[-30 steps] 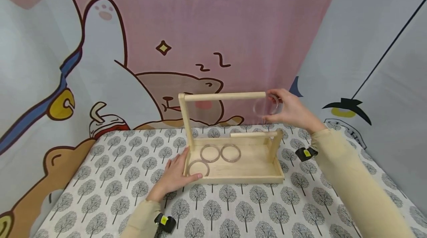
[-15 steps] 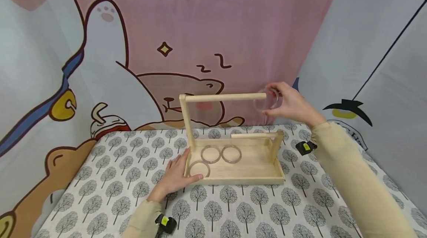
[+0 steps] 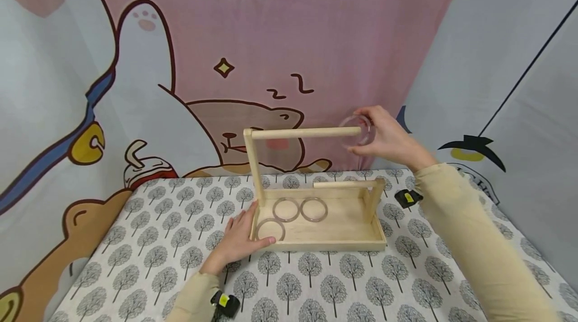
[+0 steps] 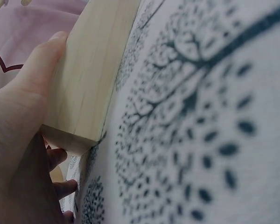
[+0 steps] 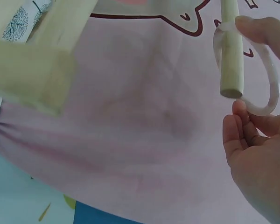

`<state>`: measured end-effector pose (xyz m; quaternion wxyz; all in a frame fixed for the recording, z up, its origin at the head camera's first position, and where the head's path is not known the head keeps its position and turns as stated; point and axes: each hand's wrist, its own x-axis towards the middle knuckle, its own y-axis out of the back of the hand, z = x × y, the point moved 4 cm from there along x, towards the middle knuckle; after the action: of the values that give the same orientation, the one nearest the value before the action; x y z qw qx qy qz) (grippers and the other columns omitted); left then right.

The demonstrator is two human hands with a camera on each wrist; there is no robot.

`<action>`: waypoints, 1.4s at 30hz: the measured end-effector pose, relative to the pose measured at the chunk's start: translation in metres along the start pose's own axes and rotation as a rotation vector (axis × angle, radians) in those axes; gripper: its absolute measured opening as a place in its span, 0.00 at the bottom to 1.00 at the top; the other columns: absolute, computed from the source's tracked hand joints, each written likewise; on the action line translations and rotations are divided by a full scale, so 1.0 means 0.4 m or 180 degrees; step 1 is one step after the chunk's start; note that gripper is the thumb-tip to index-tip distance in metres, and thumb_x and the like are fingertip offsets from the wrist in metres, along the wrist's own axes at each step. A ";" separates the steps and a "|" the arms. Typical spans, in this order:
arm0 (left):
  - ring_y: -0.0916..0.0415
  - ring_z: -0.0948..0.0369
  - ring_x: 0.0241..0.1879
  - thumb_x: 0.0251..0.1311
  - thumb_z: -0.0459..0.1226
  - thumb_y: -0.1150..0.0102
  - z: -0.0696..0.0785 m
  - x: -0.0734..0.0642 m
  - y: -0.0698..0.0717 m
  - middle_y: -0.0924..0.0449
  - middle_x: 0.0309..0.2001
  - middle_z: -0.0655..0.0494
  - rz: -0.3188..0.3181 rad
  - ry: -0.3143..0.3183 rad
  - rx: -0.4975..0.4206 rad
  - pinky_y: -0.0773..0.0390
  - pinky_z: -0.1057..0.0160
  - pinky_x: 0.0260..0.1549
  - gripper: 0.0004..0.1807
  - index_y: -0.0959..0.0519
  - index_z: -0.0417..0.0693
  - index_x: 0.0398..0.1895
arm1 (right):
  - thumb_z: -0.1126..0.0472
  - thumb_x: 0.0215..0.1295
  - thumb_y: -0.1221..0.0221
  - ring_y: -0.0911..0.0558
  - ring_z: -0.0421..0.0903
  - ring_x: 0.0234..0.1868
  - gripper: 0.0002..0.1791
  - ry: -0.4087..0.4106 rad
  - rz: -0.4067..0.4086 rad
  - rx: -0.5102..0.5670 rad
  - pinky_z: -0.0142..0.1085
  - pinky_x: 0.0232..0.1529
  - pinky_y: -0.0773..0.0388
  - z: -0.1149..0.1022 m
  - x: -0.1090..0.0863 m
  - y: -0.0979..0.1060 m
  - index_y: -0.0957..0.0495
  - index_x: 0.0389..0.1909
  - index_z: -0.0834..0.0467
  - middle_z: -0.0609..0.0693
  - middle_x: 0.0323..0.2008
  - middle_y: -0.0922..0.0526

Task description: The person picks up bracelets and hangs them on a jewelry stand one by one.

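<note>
My right hand point(image 3: 387, 136) pinches a clear ring point(image 5: 274, 79) between thumb and fingers at the free end of the upper wooden rod point(image 3: 307, 133). In the right wrist view the ring surrounds the rod's tip. This rod runs rightward from a tall post point(image 3: 254, 169) on a shallow wooden tray point(image 3: 325, 247). My left hand point(image 3: 237, 236) rests at the tray's front left corner, thumb along the front wall, fingers spread along the left side. Inside the tray lie three more rings: one at the front left point(image 3: 270, 219), two side by side behind it.
A shorter post point(image 3: 374, 201) at the tray's right end carries a lower rod point(image 3: 345, 184) pointing left. The tray stands on a tree-print cloth point(image 3: 289, 284). Behind rises a pink and white cartoon curtain point(image 3: 352, 36).
My right hand has moved slightly up and then left, bringing the ring over the upper rod's tip. The left hand stays at the tray's corner.
</note>
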<state>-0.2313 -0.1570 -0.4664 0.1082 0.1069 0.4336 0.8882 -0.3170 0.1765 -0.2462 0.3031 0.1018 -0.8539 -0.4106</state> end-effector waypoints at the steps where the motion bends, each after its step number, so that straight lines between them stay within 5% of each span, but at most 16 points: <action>1: 0.53 0.36 0.69 0.53 0.62 0.38 0.000 0.000 0.000 0.49 0.73 0.40 0.0001 -0.0002 -0.0005 0.63 0.32 0.64 0.59 0.56 0.41 0.77 | 0.62 0.44 0.25 0.34 0.52 0.44 0.38 0.0011 0.0004 -0.0004 0.45 0.46 0.36 -0.002 0.001 -0.003 0.31 0.56 0.69 0.59 0.42 0.31; 17: 0.53 0.36 0.70 0.53 0.62 0.38 -0.003 -0.001 -0.002 0.49 0.73 0.40 0.0009 0.0011 0.0008 0.63 0.32 0.64 0.59 0.56 0.41 0.77 | 0.58 0.41 0.22 0.33 0.55 0.55 0.44 -0.0068 -0.0063 0.0214 0.57 0.62 0.46 -0.040 0.023 -0.049 0.33 0.60 0.64 0.58 0.53 0.28; 42: 0.51 0.35 0.69 0.53 0.62 0.38 -0.002 0.000 -0.001 0.48 0.73 0.40 0.0047 -0.0017 0.0054 0.60 0.32 0.64 0.58 0.54 0.40 0.76 | 0.54 0.40 0.22 0.28 0.57 0.57 0.44 0.0695 0.0129 -0.0090 0.54 0.65 0.48 -0.130 0.072 -0.130 0.28 0.59 0.67 0.60 0.54 0.22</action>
<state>-0.2315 -0.1573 -0.4674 0.1020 0.1134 0.4400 0.8849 -0.3126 0.0978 -0.2485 0.4040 0.1244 -0.8118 -0.4029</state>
